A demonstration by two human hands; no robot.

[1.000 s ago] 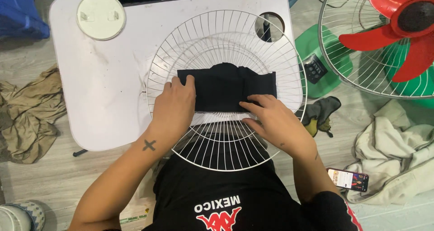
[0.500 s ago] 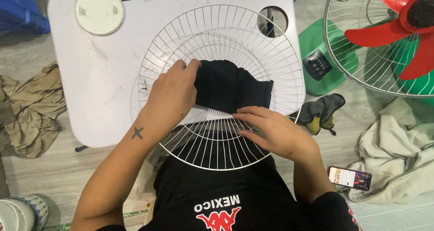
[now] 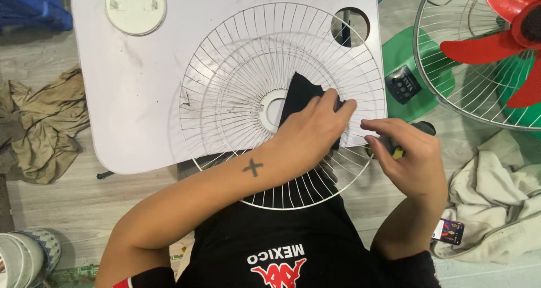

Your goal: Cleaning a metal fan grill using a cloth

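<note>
A round white wire fan guard (image 3: 225, 79) lies on a low white table (image 3: 135, 96). My left hand (image 3: 313, 133) presses a black cloth (image 3: 298, 94) onto the right half of the guard, just right of its white centre ring. My right hand (image 3: 408, 155) rests at the guard's right rim, fingers curled against the wires, with no cloth in it.
A fan with red blades (image 3: 510, 34) in a wire cage on a green base (image 3: 403, 63) stands at the right. A white round cap (image 3: 135, 6) sits on the table's far left. Rags lie left (image 3: 39, 124) and right (image 3: 496, 203); a phone (image 3: 449, 231) lies on the floor.
My left hand has slid the black cloth from the guard's middle to its right side, bunching it. My right hand has let go of the cloth and moved to the rim.
</note>
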